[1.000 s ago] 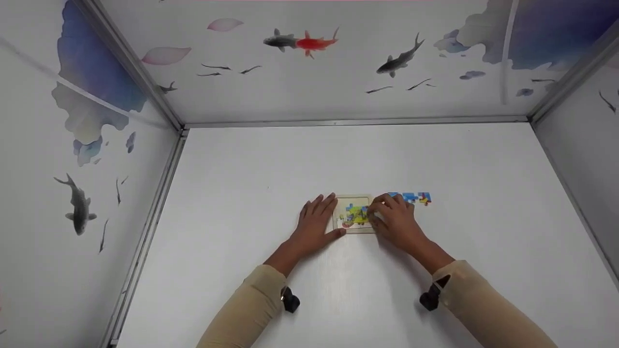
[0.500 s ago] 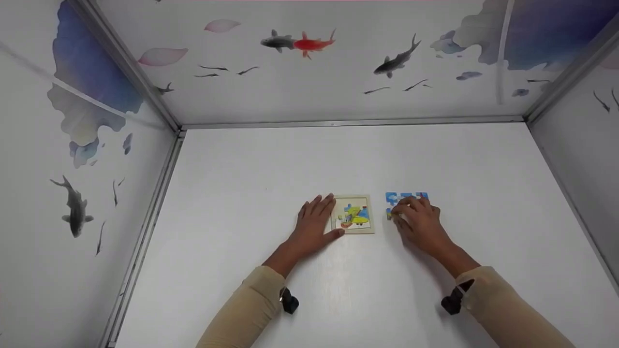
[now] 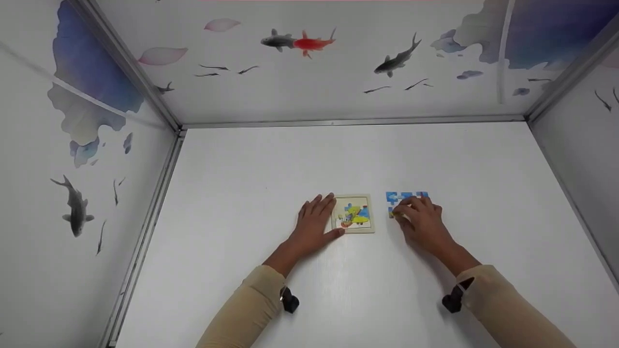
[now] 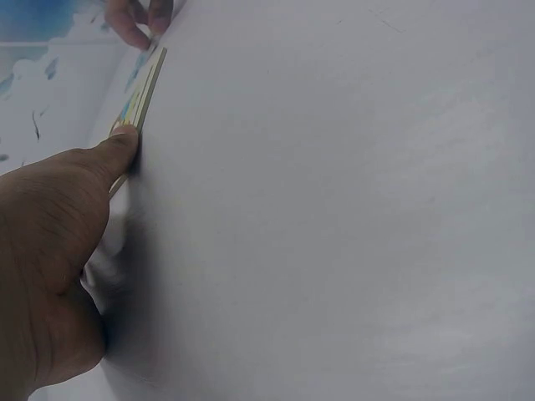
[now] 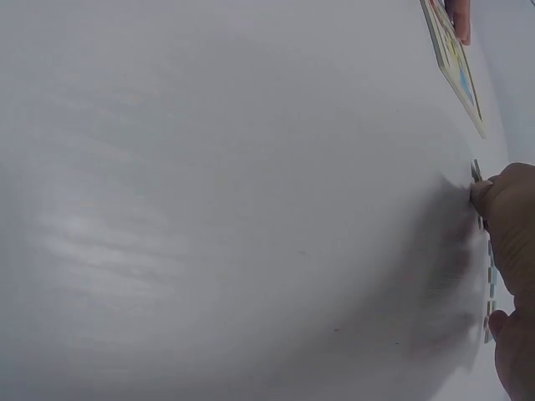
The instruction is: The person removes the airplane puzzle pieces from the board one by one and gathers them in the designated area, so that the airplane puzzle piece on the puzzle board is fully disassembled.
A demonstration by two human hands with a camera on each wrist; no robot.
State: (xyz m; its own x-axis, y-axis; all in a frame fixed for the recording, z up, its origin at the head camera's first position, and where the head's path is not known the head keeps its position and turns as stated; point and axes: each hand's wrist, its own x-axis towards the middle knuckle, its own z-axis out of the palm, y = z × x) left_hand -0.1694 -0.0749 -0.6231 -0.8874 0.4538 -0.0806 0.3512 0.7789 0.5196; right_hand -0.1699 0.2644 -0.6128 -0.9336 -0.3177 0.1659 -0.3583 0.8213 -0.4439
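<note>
A small square wooden puzzle tray (image 3: pixel 372 228) lies flat on the white table, its lower part filled with yellow, green and blue jigsaw pieces (image 3: pixel 358 216). My left hand (image 3: pixel 313 226) rests along the tray's left side, fingers spread at the upper corner and thumb on the lower edge. Right of the tray, my right hand (image 3: pixel 423 224) pinches a puzzle piece (image 5: pixel 476 170) low over the table, its tip poking out past the thumb in the right wrist view. Blue loose pieces (image 3: pixel 405 195) lie just beyond the right fingers, partly hidden by them.
White walls (image 3: pixel 333 92) painted with fish and blue patches enclose the table at the back and sides. A metal strip (image 3: pixel 271 125) runs along the back edge. Small black devices (image 3: pixel 290 300) are strapped at both wrists.
My right hand has moved from the tray's right side over to the loose pieces, uncovering blue and yellow pieces in the tray. My left hand has stayed on the tray.
</note>
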